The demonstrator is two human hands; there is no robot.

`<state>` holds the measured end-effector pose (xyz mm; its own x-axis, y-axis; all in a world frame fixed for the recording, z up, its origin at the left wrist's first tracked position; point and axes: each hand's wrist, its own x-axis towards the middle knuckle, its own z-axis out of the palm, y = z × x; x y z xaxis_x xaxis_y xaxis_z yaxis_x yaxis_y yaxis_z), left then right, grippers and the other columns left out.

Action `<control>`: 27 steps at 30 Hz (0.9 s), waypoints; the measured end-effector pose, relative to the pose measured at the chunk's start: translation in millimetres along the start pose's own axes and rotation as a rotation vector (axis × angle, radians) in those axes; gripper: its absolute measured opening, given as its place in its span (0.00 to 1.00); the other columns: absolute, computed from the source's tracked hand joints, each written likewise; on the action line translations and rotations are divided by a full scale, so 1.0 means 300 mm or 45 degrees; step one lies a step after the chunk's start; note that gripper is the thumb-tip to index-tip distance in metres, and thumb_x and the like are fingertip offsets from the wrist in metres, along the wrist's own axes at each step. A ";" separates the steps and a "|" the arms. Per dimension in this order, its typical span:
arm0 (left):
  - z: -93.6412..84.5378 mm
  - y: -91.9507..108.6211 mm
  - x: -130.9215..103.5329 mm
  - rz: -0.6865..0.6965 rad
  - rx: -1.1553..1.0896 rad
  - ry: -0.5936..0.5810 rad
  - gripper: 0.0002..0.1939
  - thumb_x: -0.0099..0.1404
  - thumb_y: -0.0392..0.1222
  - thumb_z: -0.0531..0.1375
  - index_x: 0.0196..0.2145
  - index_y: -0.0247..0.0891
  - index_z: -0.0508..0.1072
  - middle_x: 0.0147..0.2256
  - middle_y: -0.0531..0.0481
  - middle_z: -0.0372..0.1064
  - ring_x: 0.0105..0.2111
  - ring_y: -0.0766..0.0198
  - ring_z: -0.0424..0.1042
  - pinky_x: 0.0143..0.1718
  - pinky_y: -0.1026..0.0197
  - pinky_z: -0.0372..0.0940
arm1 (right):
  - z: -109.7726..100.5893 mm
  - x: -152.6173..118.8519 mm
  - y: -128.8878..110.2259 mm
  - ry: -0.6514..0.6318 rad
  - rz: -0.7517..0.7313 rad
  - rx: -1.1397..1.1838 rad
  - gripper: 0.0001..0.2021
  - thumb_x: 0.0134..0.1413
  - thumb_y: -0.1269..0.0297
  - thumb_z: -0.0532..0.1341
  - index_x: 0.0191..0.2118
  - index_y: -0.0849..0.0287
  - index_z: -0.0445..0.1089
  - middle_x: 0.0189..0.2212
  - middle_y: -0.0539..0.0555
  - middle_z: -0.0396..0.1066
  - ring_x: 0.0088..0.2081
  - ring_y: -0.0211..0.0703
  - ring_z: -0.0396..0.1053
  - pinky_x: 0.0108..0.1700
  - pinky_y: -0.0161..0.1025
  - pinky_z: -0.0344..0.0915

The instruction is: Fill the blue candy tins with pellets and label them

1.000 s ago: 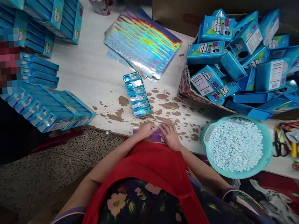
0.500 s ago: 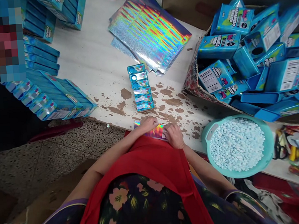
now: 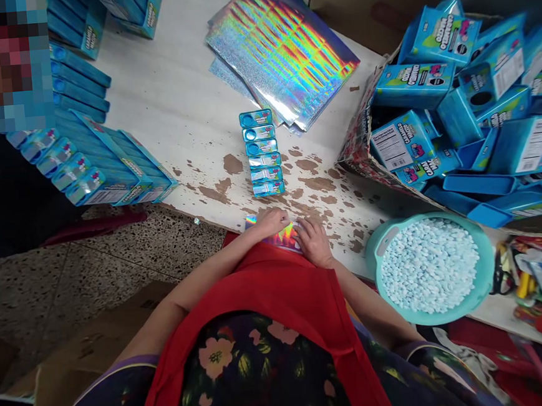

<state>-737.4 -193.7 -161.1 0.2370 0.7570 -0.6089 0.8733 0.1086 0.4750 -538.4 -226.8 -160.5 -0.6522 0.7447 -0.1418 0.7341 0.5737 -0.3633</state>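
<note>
A small shiny holographic sheet [image 3: 283,236] lies at the table's front edge, close against the red apron. My left hand [image 3: 271,222] is closed over its upper part, fingers curled; the fingertips are partly hidden. At the sheet's right end, my right hand [image 3: 314,239] grips the edge with bent fingers. A small pale patch shows there beside the fingertips. Just beyond my hands stands a row of several slim blue candy boxes [image 3: 261,147], their small ends facing up. Some of these ends have round holes, and the nearer ones carry shiny strips.
Larger holographic sheets [image 3: 287,51] are stacked farther back. A carton [image 3: 358,121] of loose blue boxes stands right, behind a turquoise tub [image 3: 486,261] of pale candies. More blue boxes [image 3: 108,159] stand left, near a person in dark clothing [image 3: 12,198]. Brown marks spot the white table [image 3: 184,116].
The camera view has shifted slightly, so the boxes and sheets appear a little farther right. My right hand's fingers have spread a little at the sheet's edge. My left hand stays nearly still.
</note>
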 end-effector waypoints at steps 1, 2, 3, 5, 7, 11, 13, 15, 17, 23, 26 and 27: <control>-0.003 0.001 -0.002 0.004 0.001 0.000 0.14 0.64 0.48 0.53 0.37 0.43 0.77 0.41 0.47 0.75 0.43 0.54 0.72 0.42 0.57 0.61 | -0.006 0.008 0.000 0.000 -0.005 -0.003 0.15 0.67 0.59 0.51 0.50 0.58 0.71 0.54 0.59 0.69 0.56 0.52 0.59 0.55 0.49 0.54; -0.006 0.003 -0.003 0.006 0.003 0.000 0.14 0.64 0.48 0.53 0.37 0.43 0.77 0.42 0.47 0.75 0.42 0.54 0.72 0.42 0.58 0.61 | -0.012 0.017 0.000 -0.015 -0.016 -0.012 0.15 0.67 0.60 0.51 0.48 0.57 0.72 0.51 0.59 0.71 0.53 0.52 0.61 0.53 0.48 0.55; -0.009 0.006 -0.005 0.007 0.007 0.002 0.14 0.64 0.48 0.53 0.37 0.43 0.78 0.42 0.47 0.75 0.42 0.55 0.72 0.42 0.58 0.61 | -0.017 0.025 0.000 -0.041 -0.031 -0.025 0.14 0.67 0.61 0.50 0.46 0.57 0.72 0.46 0.58 0.73 0.50 0.51 0.62 0.51 0.47 0.55; -0.015 0.010 -0.009 0.003 0.015 0.006 0.14 0.64 0.48 0.53 0.37 0.42 0.77 0.42 0.46 0.75 0.42 0.54 0.72 0.42 0.57 0.61 | -0.027 0.037 0.002 -0.103 -0.065 -0.055 0.14 0.67 0.64 0.50 0.43 0.57 0.73 0.38 0.58 0.74 0.44 0.50 0.63 0.46 0.45 0.55; -0.019 0.014 -0.012 0.004 0.022 0.007 0.14 0.64 0.48 0.53 0.36 0.42 0.77 0.43 0.46 0.75 0.42 0.54 0.72 0.41 0.57 0.61 | -0.036 0.040 0.006 -0.142 -0.095 -0.075 0.14 0.67 0.64 0.50 0.41 0.57 0.73 0.35 0.57 0.73 0.41 0.49 0.63 0.44 0.44 0.55; -0.022 0.017 -0.012 -0.004 0.033 0.003 0.14 0.63 0.47 0.53 0.36 0.42 0.77 0.42 0.46 0.75 0.42 0.54 0.72 0.42 0.57 0.61 | -0.047 0.033 0.021 -0.156 -0.089 0.005 0.13 0.64 0.57 0.56 0.45 0.58 0.73 0.37 0.58 0.74 0.41 0.50 0.64 0.43 0.44 0.58; -0.019 0.015 -0.008 -0.010 0.036 0.004 0.14 0.63 0.47 0.53 0.36 0.42 0.77 0.41 0.47 0.75 0.42 0.54 0.73 0.42 0.57 0.61 | -0.049 0.035 0.027 -0.149 -0.026 0.087 0.13 0.61 0.57 0.58 0.46 0.59 0.72 0.39 0.58 0.74 0.42 0.51 0.65 0.44 0.43 0.60; -0.013 0.012 -0.004 -0.013 0.035 0.008 0.14 0.63 0.47 0.53 0.36 0.43 0.77 0.42 0.47 0.76 0.43 0.53 0.73 0.42 0.56 0.61 | -0.049 0.044 0.030 -0.142 0.048 0.152 0.11 0.60 0.60 0.60 0.45 0.59 0.73 0.38 0.58 0.74 0.43 0.51 0.66 0.45 0.43 0.61; -0.006 0.008 0.000 -0.016 0.031 0.013 0.14 0.62 0.47 0.53 0.37 0.43 0.77 0.42 0.47 0.76 0.43 0.53 0.73 0.42 0.55 0.61 | -0.048 0.061 0.030 -0.151 0.110 0.201 0.08 0.60 0.62 0.60 0.42 0.57 0.73 0.37 0.57 0.74 0.43 0.51 0.67 0.45 0.43 0.62; -0.003 0.004 0.004 -0.014 -0.011 0.021 0.13 0.62 0.46 0.53 0.36 0.44 0.78 0.40 0.47 0.76 0.43 0.53 0.73 0.42 0.56 0.61 | -0.091 0.104 0.007 -0.221 0.121 0.214 0.06 0.60 0.66 0.59 0.36 0.56 0.74 0.34 0.55 0.75 0.39 0.48 0.69 0.44 0.42 0.62; -0.011 0.004 0.000 -0.003 -0.058 0.027 0.12 0.62 0.46 0.55 0.36 0.43 0.78 0.40 0.47 0.76 0.42 0.53 0.73 0.42 0.56 0.61 | -0.171 0.099 -0.028 -0.293 -0.023 0.217 0.06 0.60 0.67 0.59 0.35 0.57 0.73 0.32 0.56 0.74 0.39 0.48 0.69 0.43 0.42 0.62; -0.013 0.004 -0.002 -0.001 -0.079 0.031 0.12 0.61 0.46 0.55 0.35 0.43 0.78 0.40 0.47 0.76 0.42 0.53 0.73 0.42 0.56 0.61 | -0.206 0.097 -0.042 -0.296 -0.068 0.239 0.06 0.60 0.67 0.58 0.35 0.57 0.73 0.32 0.56 0.74 0.38 0.48 0.69 0.43 0.42 0.62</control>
<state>-738.2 -191.5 -157.6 0.2254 0.7722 -0.5940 0.8453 0.1481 0.5133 -554.7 -191.3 -103.1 -0.7308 0.6046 -0.3169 0.6637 0.5207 -0.5370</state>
